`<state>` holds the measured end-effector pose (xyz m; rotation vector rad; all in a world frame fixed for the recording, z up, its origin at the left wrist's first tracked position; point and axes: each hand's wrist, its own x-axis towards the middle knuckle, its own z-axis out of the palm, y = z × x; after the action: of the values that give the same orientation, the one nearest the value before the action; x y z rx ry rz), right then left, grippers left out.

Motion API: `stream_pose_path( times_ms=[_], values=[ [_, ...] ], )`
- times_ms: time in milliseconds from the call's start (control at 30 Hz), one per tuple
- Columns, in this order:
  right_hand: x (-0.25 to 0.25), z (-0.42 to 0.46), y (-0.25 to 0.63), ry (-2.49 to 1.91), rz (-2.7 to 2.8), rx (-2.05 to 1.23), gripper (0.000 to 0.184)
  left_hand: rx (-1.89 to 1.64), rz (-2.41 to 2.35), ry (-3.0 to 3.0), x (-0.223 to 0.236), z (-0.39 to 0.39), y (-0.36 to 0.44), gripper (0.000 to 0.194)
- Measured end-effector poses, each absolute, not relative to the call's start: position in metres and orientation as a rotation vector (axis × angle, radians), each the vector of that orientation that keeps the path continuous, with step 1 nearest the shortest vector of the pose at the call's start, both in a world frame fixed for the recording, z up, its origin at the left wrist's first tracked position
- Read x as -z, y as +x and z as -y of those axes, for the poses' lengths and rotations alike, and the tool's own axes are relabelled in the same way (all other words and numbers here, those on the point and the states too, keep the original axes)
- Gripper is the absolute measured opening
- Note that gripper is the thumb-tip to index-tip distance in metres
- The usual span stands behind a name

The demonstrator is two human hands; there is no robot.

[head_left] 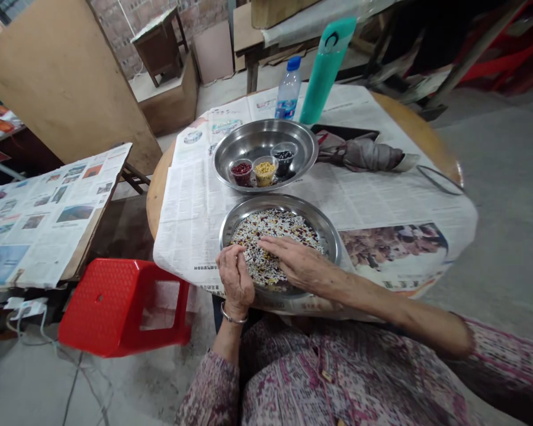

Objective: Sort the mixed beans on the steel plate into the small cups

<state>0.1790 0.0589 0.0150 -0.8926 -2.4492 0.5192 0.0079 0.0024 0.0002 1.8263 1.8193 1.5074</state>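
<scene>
A shallow metal basin (pixel 333 236) stands at the table's near edge. Mixed white, yellow and dark red grains and beans (pixel 270 228) are spread over its bottom. My left hand (pixel 235 275) is closed at the basin's left rim, fingers bent and together; its palm side is hidden. Stretched out nearly flat, the fingers of my right hand (pixel 295 260) lie over the grains and touch them. Behind is a second metal basin (pixel 231 142), holding clear cups of red beans (pixel 241 171), yellow kernels (pixel 265 171) and black beans (pixel 285 158).
Newspaper (pixel 186 225) covers the round table. Toward its back stand a water bottle (pixel 288 89) and a tall teal bottle (pixel 328 71), with a grey cloth bundle (pixel 359 152) to their right. A red stool (pixel 115 302) and a newspaper-covered table (pixel 62 207) are at the left.
</scene>
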Motion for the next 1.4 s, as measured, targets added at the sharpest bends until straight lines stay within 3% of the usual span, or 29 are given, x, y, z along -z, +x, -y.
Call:
stream_pose_path(
  times_ms=[233,433,633,867,1067,1400],
  values=[
    [-0.038,-0.042,0.176,-0.619,2.697,-0.816,0.026,-1.522,-1.823,1.810,0.000,-0.002,0.008,0.025],
    [-0.029,-0.052,0.147,-0.555,2.755,-0.431,0.026,-1.536,-1.841,1.805,-0.003,-0.001,0.008,0.026],
    [-0.034,-0.083,0.157,-0.948,2.675,-0.001,0.026,-1.567,-1.820,1.807,-0.003,-0.002,0.008,0.024],
    [-0.032,-0.082,0.212,-1.159,2.487,-0.009,0.024,-1.530,-1.868,1.912,-0.012,0.000,0.010,0.013],
    [-0.003,-0.063,0.227,-1.187,2.171,-0.140,0.023,-1.010,-1.945,2.116,-0.032,-0.011,0.012,0.040],
    [0.011,-0.058,0.214,-1.062,1.692,-0.385,0.023,-0.520,-2.144,2.165,0.003,-0.061,0.028,0.075]
  ],
)
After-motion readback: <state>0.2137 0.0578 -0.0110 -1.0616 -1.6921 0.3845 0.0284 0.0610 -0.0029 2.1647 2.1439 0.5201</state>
